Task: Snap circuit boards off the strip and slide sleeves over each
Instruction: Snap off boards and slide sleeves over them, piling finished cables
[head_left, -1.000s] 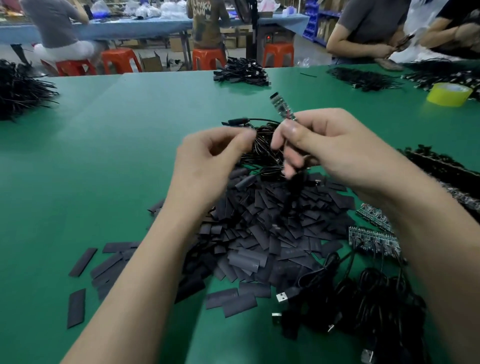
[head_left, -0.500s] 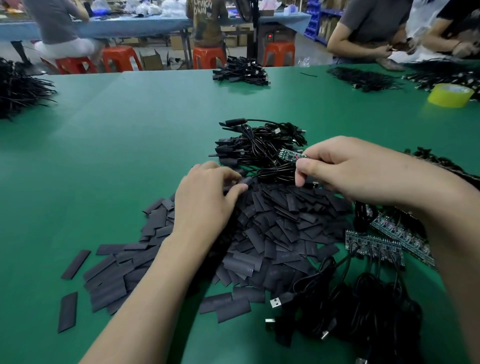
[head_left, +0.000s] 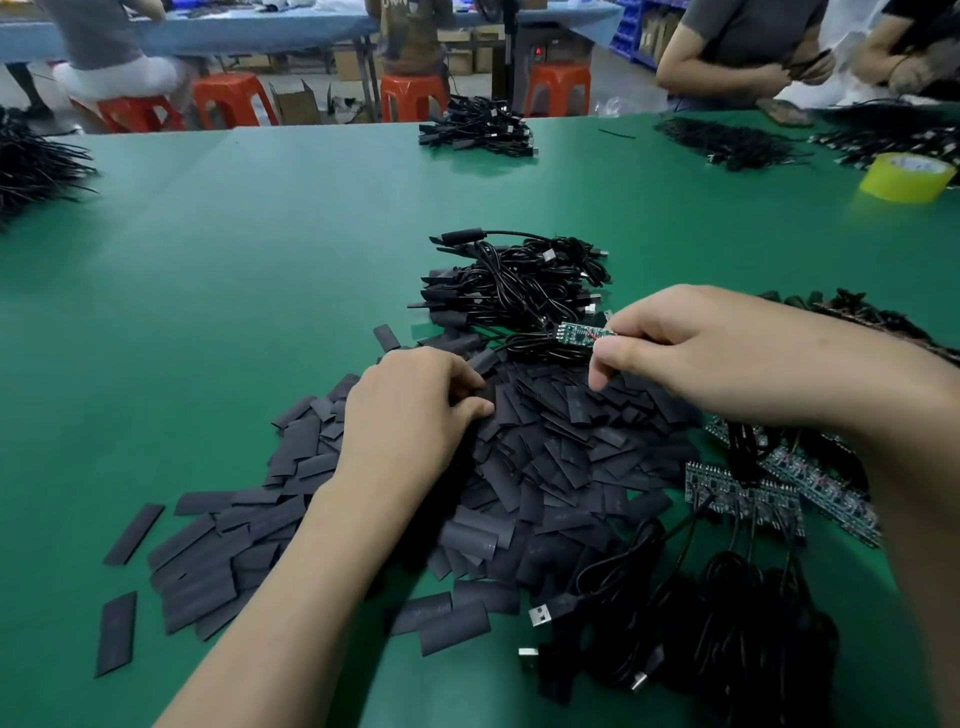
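A wide heap of flat black sleeves (head_left: 561, 457) covers the green table (head_left: 260, 291) in front of me. My left hand (head_left: 410, 410) lies on the heap's left side, fingers curled down into the sleeves; whether it pinches one is hidden. My right hand (head_left: 691, 343) pinches a small green circuit board (head_left: 576, 332) by its right end, holding it just above the heap. A black cable runs from the board. Strips of joined circuit boards (head_left: 748, 499) lie under my right forearm.
Finished cables with sleeves (head_left: 514, 286) are piled behind the heap. Loose USB cables (head_left: 675, 623) tangle at the front right. A yellow tape roll (head_left: 906, 176) sits far right. More cable piles (head_left: 483, 132) lie at the far edge, where other people sit.
Both hands came down from mid-air to the heap. The right hand lowered the board from upright to lying level; the left hand settled onto the sleeves and has barely shifted since.
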